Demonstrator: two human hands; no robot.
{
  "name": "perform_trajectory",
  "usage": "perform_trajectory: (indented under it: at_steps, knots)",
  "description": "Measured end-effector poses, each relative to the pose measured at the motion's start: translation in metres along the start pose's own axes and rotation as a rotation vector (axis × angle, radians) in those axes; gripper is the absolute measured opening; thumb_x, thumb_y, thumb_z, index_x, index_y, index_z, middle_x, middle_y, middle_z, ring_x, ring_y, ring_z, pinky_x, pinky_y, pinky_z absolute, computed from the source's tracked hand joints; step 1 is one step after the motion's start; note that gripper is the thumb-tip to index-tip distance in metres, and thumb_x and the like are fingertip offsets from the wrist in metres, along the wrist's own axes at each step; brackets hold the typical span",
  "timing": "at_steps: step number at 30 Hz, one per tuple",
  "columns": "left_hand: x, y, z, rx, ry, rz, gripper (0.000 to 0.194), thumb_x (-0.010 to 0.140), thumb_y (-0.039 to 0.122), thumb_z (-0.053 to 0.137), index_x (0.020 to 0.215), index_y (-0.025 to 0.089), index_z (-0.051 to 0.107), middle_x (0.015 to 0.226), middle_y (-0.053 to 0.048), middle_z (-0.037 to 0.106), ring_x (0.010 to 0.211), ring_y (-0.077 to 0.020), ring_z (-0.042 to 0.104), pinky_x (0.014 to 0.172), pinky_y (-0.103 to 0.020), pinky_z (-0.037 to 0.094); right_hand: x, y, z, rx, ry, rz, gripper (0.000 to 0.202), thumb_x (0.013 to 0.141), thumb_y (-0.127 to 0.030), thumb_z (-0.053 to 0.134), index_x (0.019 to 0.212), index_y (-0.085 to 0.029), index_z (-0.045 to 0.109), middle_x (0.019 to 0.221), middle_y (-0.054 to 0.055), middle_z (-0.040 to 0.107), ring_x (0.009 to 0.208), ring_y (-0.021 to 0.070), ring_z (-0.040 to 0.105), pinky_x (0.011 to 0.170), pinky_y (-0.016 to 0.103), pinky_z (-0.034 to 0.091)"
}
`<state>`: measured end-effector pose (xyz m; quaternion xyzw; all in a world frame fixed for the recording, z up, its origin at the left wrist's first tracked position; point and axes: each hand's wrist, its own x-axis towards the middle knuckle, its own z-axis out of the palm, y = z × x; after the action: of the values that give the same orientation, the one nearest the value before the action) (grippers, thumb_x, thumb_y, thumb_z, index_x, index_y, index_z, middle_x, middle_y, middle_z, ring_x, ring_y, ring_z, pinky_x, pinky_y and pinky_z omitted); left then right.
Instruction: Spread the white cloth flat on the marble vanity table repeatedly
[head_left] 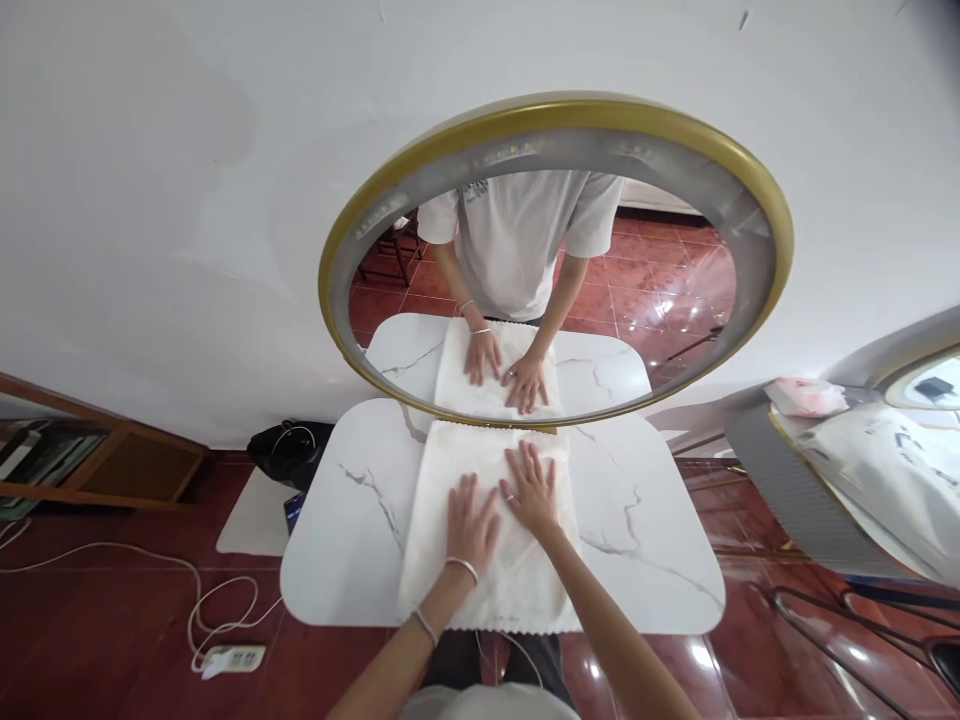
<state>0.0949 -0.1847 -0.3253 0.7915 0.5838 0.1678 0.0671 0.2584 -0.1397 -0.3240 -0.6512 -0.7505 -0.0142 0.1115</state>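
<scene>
A white cloth [495, 590] with scalloped edges lies spread flat on the white marbled table [345, 530]. My left hand [471, 525] rests palm down on the middle of the cloth, fingers apart, with bands round the wrist and forearm. Further up and to the right, my right hand [531, 488] presses flat on the same cloth, fingers spread, a ring on one finger. Neither hand holds anything, and they are slightly apart. Both hands and the cloth show again in the mirror.
A gold-rimmed oval mirror [555, 112] stands at the table's back edge. Right: a grey table [795, 500] with a white bag [892, 450] and a pink packet [806, 396]. Left: a black bag [289, 452], a wooden cabinet [150, 462] and a power strip [238, 658] on the red floor.
</scene>
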Motion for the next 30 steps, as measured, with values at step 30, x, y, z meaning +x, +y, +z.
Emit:
perform_trajectory:
  at_steps: [30]
  knots:
    - [-0.026,-0.091,-0.053,0.052,0.021,-0.121,0.050,0.092,0.044,0.044,0.139,0.025,0.047,0.142,-0.010,0.046,0.130,-0.0253,0.040,0.110,-0.044,0.031,0.010,-0.110,0.024,0.261,0.260,-0.149,0.069,0.095,-0.036,0.042,0.152,-0.014,0.009,0.156,0.017,0.020,0.143,0.0325,0.018,0.110,0.056,0.027]
